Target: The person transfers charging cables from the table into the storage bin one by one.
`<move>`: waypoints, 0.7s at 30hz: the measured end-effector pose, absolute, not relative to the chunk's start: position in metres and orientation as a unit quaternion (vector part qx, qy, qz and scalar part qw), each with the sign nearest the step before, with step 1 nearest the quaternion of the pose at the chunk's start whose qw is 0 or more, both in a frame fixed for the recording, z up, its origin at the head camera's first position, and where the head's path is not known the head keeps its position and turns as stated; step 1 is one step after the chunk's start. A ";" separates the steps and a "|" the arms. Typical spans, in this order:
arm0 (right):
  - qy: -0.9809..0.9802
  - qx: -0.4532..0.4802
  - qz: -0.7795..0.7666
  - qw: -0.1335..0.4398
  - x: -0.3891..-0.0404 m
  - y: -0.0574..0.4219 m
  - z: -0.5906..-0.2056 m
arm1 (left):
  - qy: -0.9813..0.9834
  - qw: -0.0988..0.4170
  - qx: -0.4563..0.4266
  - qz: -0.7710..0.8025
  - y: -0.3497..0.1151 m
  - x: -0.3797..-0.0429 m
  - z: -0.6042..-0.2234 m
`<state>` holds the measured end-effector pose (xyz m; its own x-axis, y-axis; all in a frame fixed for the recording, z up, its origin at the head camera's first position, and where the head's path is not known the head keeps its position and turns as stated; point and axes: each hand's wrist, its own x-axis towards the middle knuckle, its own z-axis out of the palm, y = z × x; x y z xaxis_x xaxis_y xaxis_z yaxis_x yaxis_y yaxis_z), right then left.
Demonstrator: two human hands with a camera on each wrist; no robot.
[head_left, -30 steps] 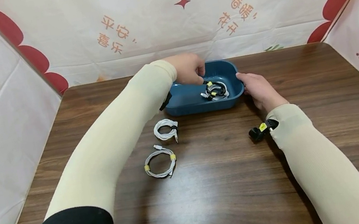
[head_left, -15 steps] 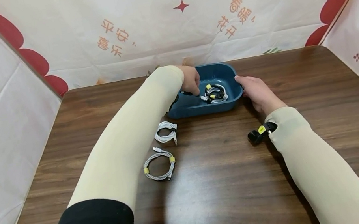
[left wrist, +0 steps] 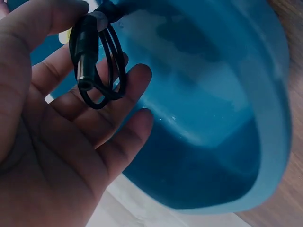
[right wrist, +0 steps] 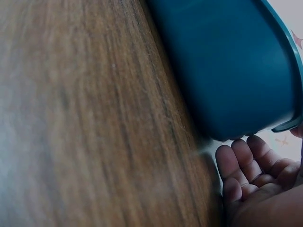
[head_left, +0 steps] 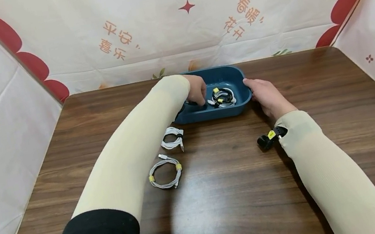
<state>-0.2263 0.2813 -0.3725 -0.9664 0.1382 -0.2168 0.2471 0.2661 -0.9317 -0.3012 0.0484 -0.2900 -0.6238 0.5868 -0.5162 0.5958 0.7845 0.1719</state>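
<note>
A blue plastic bin stands at the back of the table. My left hand is down inside its left part, and in the left wrist view thumb and forefinger pinch a small coiled black cable with a barrel plug. The other fingers spread loosely below the coil. At the bin's right end my right hand grips the wall, thumb at the rim and fingertips against the outside. Black and white coiled cables with yellow ties lie in the bin's right part.
On the table, left of the middle, lie a white coiled cable with a black tie and, nearer, a grey-white coiled cable with yellow ties. A printed white cloth hangs behind the table; more cloth flanks both sides.
My left hand has moved left and lower inside the bin, away from the coiled cables at its right. The right hand has kept its grip on the bin's end.
</note>
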 end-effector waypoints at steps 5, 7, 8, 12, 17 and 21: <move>0.799 0.123 -0.587 0.045 -0.227 0.280 -0.373 | 0.901 0.283 0.328 -0.032 0.046 -0.299 -0.290; 0.800 0.120 -0.586 0.047 -0.227 0.280 -0.373 | 0.899 0.287 0.328 -0.041 0.045 -0.297 -0.288; 0.801 0.118 -0.585 0.047 -0.227 0.280 -0.373 | 0.899 0.289 0.327 -0.043 0.044 -0.297 -0.288; 0.799 0.116 -0.587 0.050 -0.226 0.280 -0.373 | 0.899 0.292 0.324 -0.041 0.042 -0.295 -0.284; 0.802 0.113 -0.584 0.054 -0.228 0.282 -0.374 | 0.904 0.282 0.320 -0.028 0.041 -0.294 -0.281; 0.802 0.115 -0.583 0.060 -0.228 0.283 -0.375 | 0.905 0.282 0.318 -0.025 0.040 -0.296 -0.283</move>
